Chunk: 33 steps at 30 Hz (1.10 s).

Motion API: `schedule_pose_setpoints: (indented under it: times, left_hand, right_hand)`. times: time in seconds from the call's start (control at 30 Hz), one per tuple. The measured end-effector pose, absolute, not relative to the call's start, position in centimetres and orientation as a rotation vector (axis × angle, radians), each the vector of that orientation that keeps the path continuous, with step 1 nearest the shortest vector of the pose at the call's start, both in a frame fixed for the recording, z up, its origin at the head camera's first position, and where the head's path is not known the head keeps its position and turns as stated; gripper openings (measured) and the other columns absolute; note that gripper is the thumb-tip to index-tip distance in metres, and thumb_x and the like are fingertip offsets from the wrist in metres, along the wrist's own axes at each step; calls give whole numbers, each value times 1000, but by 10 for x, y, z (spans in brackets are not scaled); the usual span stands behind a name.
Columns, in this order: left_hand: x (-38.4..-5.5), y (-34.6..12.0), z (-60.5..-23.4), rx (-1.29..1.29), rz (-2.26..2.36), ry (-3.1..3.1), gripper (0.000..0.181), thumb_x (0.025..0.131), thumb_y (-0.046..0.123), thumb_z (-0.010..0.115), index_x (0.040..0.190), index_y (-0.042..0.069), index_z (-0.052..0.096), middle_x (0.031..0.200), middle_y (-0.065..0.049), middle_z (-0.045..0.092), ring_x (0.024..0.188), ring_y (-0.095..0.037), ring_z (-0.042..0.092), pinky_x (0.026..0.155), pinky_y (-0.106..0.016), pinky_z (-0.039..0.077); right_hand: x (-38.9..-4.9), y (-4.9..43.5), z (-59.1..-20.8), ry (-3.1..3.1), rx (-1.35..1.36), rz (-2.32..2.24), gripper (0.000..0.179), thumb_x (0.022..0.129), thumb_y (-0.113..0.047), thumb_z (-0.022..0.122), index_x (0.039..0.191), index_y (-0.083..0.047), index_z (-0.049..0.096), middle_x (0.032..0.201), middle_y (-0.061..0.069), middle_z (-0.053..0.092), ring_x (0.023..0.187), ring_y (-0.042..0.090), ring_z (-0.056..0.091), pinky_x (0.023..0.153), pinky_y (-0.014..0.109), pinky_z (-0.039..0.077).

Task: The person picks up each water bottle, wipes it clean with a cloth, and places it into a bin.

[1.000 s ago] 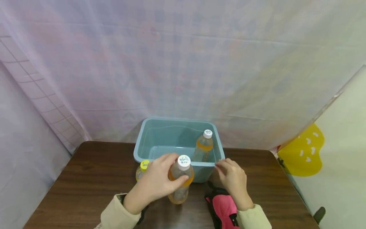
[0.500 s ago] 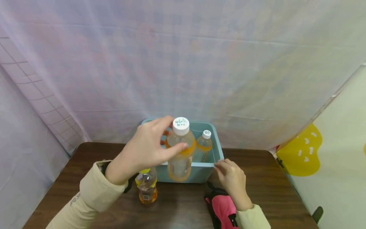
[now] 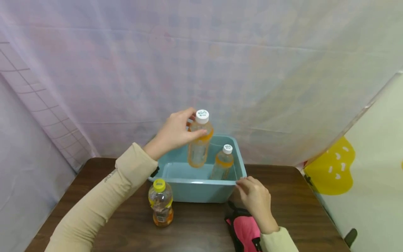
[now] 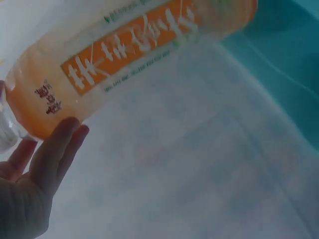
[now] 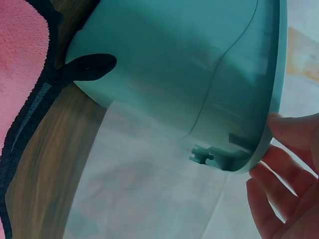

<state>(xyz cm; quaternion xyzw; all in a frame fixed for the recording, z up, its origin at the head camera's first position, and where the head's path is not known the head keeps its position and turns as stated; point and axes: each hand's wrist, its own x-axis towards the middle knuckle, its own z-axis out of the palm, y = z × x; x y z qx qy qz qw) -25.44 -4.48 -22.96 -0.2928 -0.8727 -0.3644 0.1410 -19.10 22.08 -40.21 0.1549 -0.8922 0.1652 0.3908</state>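
Observation:
My left hand point(image 3: 177, 129) grips a clear bottle point(image 3: 199, 150) with a white cap and an orange label just below the cap, holding it nearly upright over the blue-green plastic bin point(image 3: 195, 190). White lettering on the bottle's orange label point(image 4: 132, 47) shows in the left wrist view. A second white-capped bottle point(image 3: 223, 164) stands inside the bin at its right side. With thumb and fingers, my right hand point(image 3: 256, 199) pinches the bin's front right corner rim point(image 5: 264, 144).
A yellow-capped bottle point(image 3: 162, 206) with some amber liquid stands on the brown table point(image 3: 126, 213), in front of the bin. Near my right wrist lies a pink and black cloth item point(image 3: 245, 229). A pale curtain point(image 3: 201, 70) hangs behind the bin.
My left hand has lifted the bottle from in front of the bin and carried it up and away over the bin. My right hand stays at the corner.

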Motion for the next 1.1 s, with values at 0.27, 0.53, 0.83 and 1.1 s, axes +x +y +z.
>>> schedule_pose_setpoints:
  times: [0.27,0.53,0.83,1.1]
  left_hand:
    - [-288,-38,-259,-818,-955,-2631,41,82,34,66,111,9,53,105,-9,59,91,-22,58,75,-37,48]
    - [-306,-36,-283,-824,-917,-2727,40,79,35,68,104,7,55,102,-12,63,92,-25,60,77,-38,48]
    - [-313,-34,-314,-811,-947,-2843,34,78,27,71,99,5,56,98,-11,63,86,-23,61,72,-34,49]
    - [-313,-29,-328,-863,-877,-2912,36,77,27,71,100,4,56,89,-7,62,76,-18,58,67,-30,47]
  right_hand:
    - [-186,219,-404,-2281,379,428,17,62,-7,80,75,-11,71,74,0,64,66,19,61,48,35,45]
    - [-185,216,-404,-2267,392,429,17,61,-7,81,74,-12,71,75,-1,64,67,20,62,48,36,46]
    - [-184,213,-404,-2261,408,426,17,61,-8,81,75,-12,71,74,0,65,67,19,62,48,35,47]
    - [-183,213,-403,-2254,421,425,17,61,-8,81,75,-11,71,75,1,65,68,19,63,49,35,47]
